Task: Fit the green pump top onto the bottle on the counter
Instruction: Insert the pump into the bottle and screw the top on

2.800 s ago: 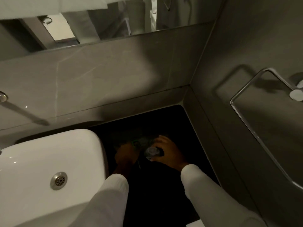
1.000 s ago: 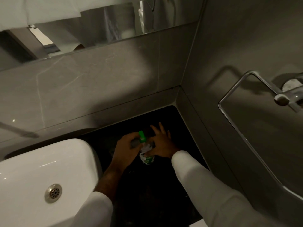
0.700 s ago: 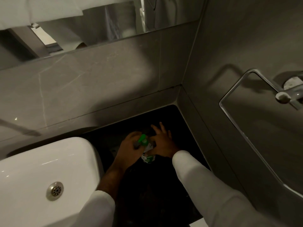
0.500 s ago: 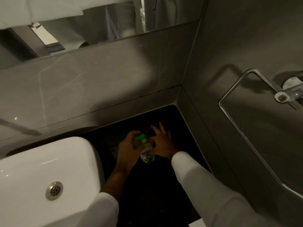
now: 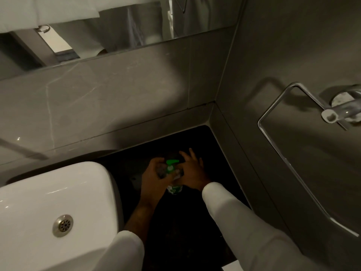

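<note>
A small bottle [image 5: 174,189] with a green and white label stands on the black counter [image 5: 195,227] near the corner of the grey walls. The green pump top [image 5: 172,165] sits at the bottle's mouth, its nozzle pointing right. My left hand [image 5: 155,178] curls around the pump top and the bottle's neck from the left. My right hand [image 5: 192,173] holds the bottle's upper body from the right, thumb against it, other fingers spread out. The bottle's middle is hidden between the two hands.
A white sink basin [image 5: 54,210] with a metal drain [image 5: 62,225] lies directly left of the counter. A chrome towel ring [image 5: 293,159] projects from the right wall. A mirror [image 5: 117,26] runs above the tiled back wall.
The green pump top came into sight between my hands, and its nozzle has swung round from pointing up-left to pointing right. My right hand has stayed on the bottle.
</note>
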A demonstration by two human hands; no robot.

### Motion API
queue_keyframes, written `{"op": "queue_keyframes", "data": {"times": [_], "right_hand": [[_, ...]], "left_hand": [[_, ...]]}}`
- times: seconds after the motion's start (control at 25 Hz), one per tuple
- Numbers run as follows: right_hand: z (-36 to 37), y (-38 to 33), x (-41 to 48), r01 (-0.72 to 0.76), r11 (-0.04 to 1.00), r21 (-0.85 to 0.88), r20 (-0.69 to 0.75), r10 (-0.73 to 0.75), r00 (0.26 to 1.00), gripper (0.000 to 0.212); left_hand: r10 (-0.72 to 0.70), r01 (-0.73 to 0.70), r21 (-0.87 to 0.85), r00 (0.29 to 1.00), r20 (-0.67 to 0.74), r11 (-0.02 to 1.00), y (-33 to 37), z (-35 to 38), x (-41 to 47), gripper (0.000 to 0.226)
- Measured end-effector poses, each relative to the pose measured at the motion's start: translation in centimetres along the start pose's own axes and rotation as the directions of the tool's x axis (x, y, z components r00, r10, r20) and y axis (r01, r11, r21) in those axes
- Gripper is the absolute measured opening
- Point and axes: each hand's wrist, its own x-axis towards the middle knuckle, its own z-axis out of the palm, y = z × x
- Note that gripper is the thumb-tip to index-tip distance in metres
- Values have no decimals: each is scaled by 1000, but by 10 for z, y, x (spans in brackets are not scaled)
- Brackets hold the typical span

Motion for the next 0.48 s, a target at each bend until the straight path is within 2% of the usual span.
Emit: {"op": "queue_keyframes", "data": {"times": [0.08,0.16,0.24,0.32,0.36,0.48], "right_hand": [[0,0,1,51,997,-63,1,-51,999,96],[-2,2,3,68,993,-99,13,-67,998,85],[-2,2,1,50,995,-82,22,-49,999,90],[-2,0,-4,56,995,-80,22,-54,998,89],[-2,-1,-5,66,994,-88,22,-64,998,85],[-4,-2,-10,108,989,-102,17,-107,994,67]], "left_hand": [[17,-18,12,998,55,1000,-1,-2,5,51],[3,-1,-12,984,177,1000,1,-4,7,62],[-13,8,36,989,148,999,3,-5,3,64],[3,-10,99,998,70,995,4,-6,2,46],[25,-33,106,996,82,994,2,-7,2,42],[18,-26,36,982,189,999,-1,-8,0,61]]}}
